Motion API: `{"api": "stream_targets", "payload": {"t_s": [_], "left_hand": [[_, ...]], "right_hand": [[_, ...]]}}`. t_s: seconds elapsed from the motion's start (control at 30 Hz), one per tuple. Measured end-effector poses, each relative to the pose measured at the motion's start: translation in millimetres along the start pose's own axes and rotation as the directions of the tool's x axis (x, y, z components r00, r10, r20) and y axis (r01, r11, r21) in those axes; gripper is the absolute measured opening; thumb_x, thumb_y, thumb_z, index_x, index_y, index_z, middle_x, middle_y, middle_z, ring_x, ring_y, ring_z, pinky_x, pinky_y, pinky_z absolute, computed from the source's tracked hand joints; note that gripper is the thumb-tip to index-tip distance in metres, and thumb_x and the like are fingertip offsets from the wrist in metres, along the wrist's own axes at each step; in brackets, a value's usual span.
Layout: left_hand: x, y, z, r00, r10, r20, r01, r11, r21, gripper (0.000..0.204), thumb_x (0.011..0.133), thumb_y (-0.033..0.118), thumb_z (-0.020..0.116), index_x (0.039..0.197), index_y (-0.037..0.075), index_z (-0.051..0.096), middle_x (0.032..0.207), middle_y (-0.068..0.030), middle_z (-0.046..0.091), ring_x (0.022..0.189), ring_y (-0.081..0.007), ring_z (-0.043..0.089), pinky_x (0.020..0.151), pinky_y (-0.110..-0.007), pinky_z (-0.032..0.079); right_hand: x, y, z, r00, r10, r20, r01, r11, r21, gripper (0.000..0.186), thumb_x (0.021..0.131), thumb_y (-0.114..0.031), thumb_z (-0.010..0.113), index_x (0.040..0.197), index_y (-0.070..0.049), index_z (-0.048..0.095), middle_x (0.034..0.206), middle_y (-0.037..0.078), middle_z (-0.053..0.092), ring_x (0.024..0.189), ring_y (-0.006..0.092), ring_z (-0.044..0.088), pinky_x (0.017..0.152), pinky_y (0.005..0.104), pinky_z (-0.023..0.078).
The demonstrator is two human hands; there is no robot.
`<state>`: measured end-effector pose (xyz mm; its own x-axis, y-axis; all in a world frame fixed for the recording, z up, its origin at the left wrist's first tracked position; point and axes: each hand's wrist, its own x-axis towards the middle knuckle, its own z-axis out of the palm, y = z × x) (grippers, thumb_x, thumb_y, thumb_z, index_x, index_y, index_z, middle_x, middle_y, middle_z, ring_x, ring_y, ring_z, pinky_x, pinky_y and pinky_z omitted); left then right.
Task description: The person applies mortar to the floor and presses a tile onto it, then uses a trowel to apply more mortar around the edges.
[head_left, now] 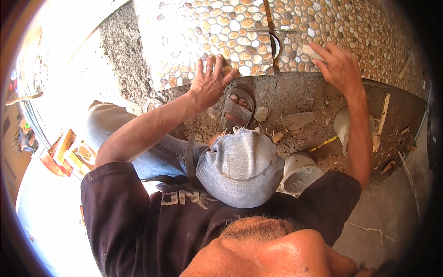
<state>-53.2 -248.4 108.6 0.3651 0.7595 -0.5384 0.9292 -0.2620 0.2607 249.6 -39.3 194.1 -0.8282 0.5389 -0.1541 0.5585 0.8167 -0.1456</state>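
My left hand (pixel 211 81) lies with its fingers spread on a pebble-patterned tile (pixel 207 34), close to the tile's near edge. On the right, my right hand (pixel 340 69) grips a pale, stone-like lump (pixel 313 52) between thumb and fingers, over a second pebble-patterned tile (pixel 332 30). Part of the lump is hidden by the fingers. Between the two tiles runs a narrow dark gap (pixel 275 67). A white curved piece (pixel 275 46) sits at this gap, and a thin rod (pixel 272 30) lies across it.
Rough mortar (pixel 121 51) borders the left tile. Below the tiles, my sandalled foot (pixel 239 107) stands on dirt near a flat grey pointed piece (pixel 299 121). Two grey-crusted containers (pixel 300 174), a yellow strip (pixel 324 143) and wood slivers (pixel 384 115) lie rightward. Wooden pieces (pixel 64 148) are at left.
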Motion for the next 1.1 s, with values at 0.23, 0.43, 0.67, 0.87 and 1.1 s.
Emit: {"api": "stream_targets", "payload": {"t_s": [0.23, 0.43, 0.67, 0.87, 1.1], "left_hand": [[-0.2, 0.3, -2.2, 1.000, 0.000, 0.028, 0.000, 1.000, 0.003, 0.066, 0.092, 0.025, 0.057, 0.149, 0.025, 0.024, 0.150, -0.0316, 0.020, 0.137, -0.0518, 0.024, 0.109, -0.069, 0.020], [1.0, -1.7, 4.9, 1.000, 0.005, 0.016, -0.005, 1.000, 0.012, 0.076, 0.087, 0.031, 0.064, 0.150, 0.025, 0.022, 0.149, -0.0352, 0.018, 0.137, -0.0551, 0.022, 0.109, -0.070, 0.019], [0.0, 0.6, -6.2, 0.998, -0.003, 0.063, 0.002, 1.000, 0.021, 0.063, 0.092, 0.023, 0.053, 0.149, 0.022, 0.024, 0.151, -0.0328, 0.018, 0.138, -0.0515, 0.023, 0.110, -0.068, 0.018], [0.5, -1.0, -1.2, 0.999, -0.006, 0.045, 0.006, 1.000, 0.007, 0.062, 0.092, 0.017, 0.048, 0.149, 0.021, 0.024, 0.151, -0.0327, 0.018, 0.139, -0.0529, 0.021, 0.110, -0.069, 0.015], [-2.4, -3.8, -10.0, 0.995, 0.017, 0.097, -0.017, 1.000, -0.008, 0.062, 0.091, 0.018, 0.048, 0.148, 0.017, 0.023, 0.151, -0.0327, 0.019, 0.139, -0.0536, 0.020, 0.110, -0.069, 0.013]], "right_hand": [[8.9, -2.5, -10.9, 0.998, 0.011, 0.059, -0.009, 1.000, -0.027, 0.043, 0.080, -0.023, 0.071, 0.121, -0.020, 0.063, 0.093, 0.007, 0.062, 0.080, 0.0278, 0.062, 0.068, 0.0385, 0.052], [4.6, 4.8, -18.7, 1.000, -0.008, 0.008, 0.008, 1.000, -0.030, 0.041, 0.078, -0.022, 0.071, 0.119, -0.019, 0.065, 0.092, 0.007, 0.062, 0.080, 0.0272, 0.062, 0.068, 0.0383, 0.052], [6.2, -5.8, -34.0, 0.990, 0.071, 0.119, -0.063, 0.996, -0.067, 0.039, 0.081, -0.023, 0.070, 0.119, -0.017, 0.065, 0.091, 0.008, 0.062, 0.081, 0.0290, 0.063, 0.070, 0.0397, 0.051], [-24.5, -40.5, -28.1, 0.909, 0.303, 0.285, -0.388, 0.865, 0.318, 0.042, 0.090, -0.031, 0.061, 0.127, -0.011, 0.059, 0.105, 0.017, 0.066, 0.094, 0.0353, 0.064, 0.081, 0.0414, 0.050], [-77.7, -111.5, -5.8, 0.709, 0.445, 0.547, -0.700, 0.355, 0.619, 0.050, 0.092, -0.026, 0.056, 0.137, -0.005, 0.049, 0.109, 0.020, 0.066, 0.089, 0.0265, 0.066, 0.083, 0.0365, 0.050]]}}
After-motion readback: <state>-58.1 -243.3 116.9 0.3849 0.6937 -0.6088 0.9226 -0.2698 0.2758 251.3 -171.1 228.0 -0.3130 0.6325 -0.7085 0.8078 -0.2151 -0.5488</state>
